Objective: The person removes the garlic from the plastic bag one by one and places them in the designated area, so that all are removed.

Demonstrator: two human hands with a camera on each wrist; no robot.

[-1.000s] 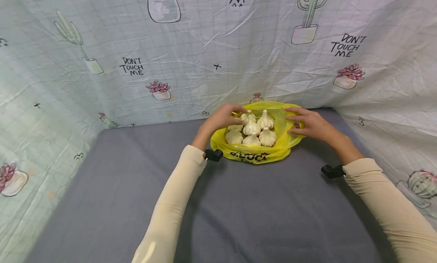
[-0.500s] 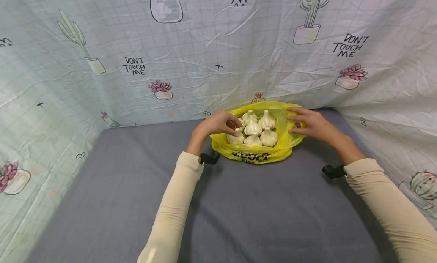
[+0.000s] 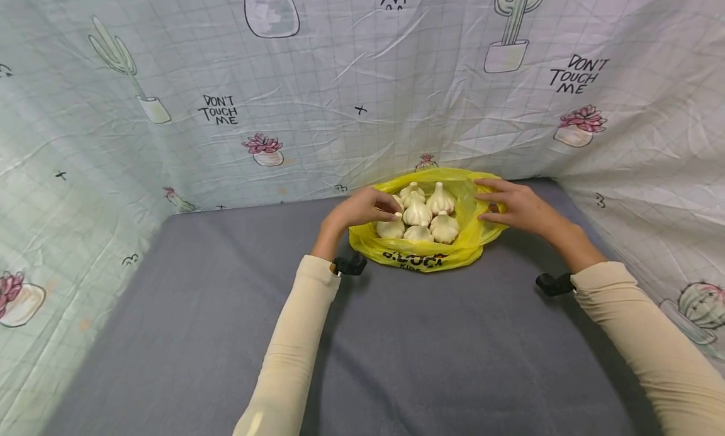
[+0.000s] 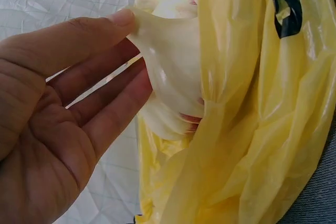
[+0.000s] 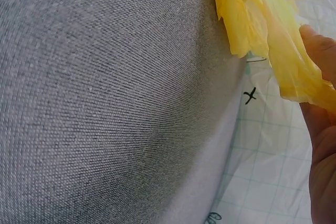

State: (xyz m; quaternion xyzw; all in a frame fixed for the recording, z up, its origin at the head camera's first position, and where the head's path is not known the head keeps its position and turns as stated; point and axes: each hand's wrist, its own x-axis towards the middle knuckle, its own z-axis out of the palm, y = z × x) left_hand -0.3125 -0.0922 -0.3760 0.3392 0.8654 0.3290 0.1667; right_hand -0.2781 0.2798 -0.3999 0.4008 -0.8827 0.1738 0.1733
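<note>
My left fingers (image 4: pixel 122 111) pinch garlic (image 4: pixel 168 51) by its handy neck. It seems light, firm. My right fingers (image 3: pixel 500 185) hold the bag (image 3: pixel 463 255).

The front wall of the yellow bag (image 3: pixel 469 234) hides the bottoms of the nearest garlic bulbs (image 3: pixel 444 228), and the bag's folds leave its lettering (image 3: pixel 415 258) partly legible. At the bag's left rim, the left hand (image 3: pixel 362 207) covers part of a bulb. In the right wrist view, the picture's edge cuts off the right hand (image 5: pixel 324 156) at the bag.
</note>
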